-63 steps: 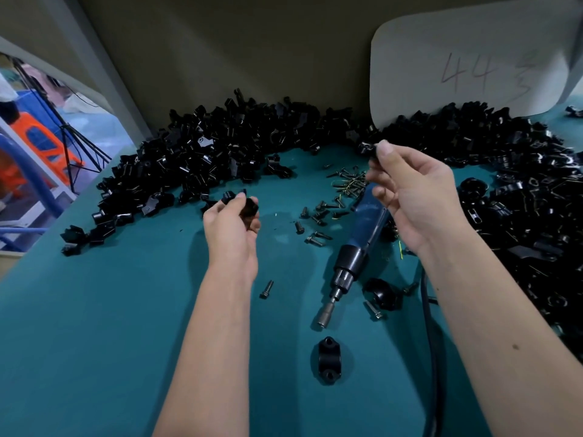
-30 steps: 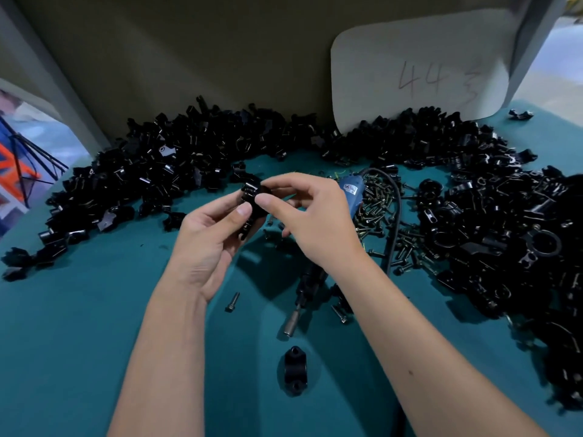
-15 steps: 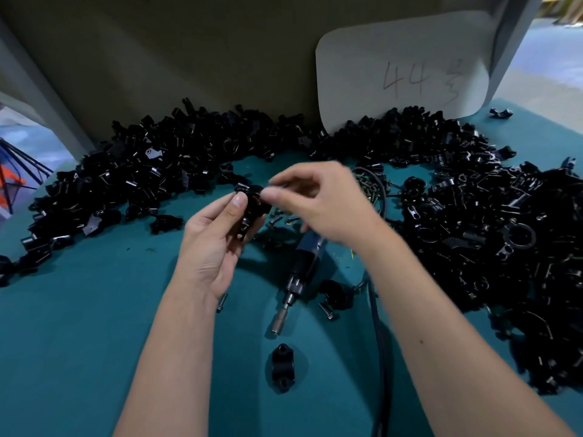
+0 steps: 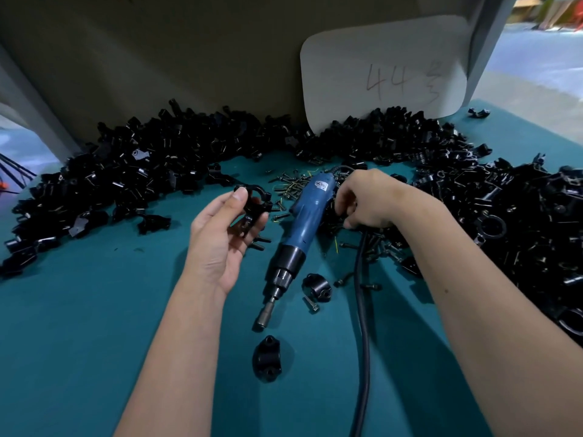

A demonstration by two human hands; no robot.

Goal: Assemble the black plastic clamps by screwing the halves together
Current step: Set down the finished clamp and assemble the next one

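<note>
My left hand [image 4: 225,238] holds a black plastic clamp [image 4: 252,205] between thumb and fingers above the teal table. My right hand [image 4: 366,200] reaches down with curled fingers into the heap of dark screws [image 4: 353,222] just right of the blue electric screwdriver [image 4: 303,228]; what the fingertips hold is hidden. The screwdriver lies on the table between my hands, bit toward me. One clamp half [image 4: 267,357] lies near the bit, and another black clamp piece [image 4: 317,287] lies beside a screw [image 4: 311,303].
Big piles of black clamp halves [image 4: 132,171] curve along the back and fill the right side [image 4: 511,216]. The screwdriver's black cable [image 4: 362,326] runs toward me beside my right forearm. A white card [image 4: 385,70] marked 44 leans on the back wall.
My right hand left the clamp held by my left hand and dropped to the screw heap right of the screwdriver. My left hand keeps the clamp, now turned more open.
</note>
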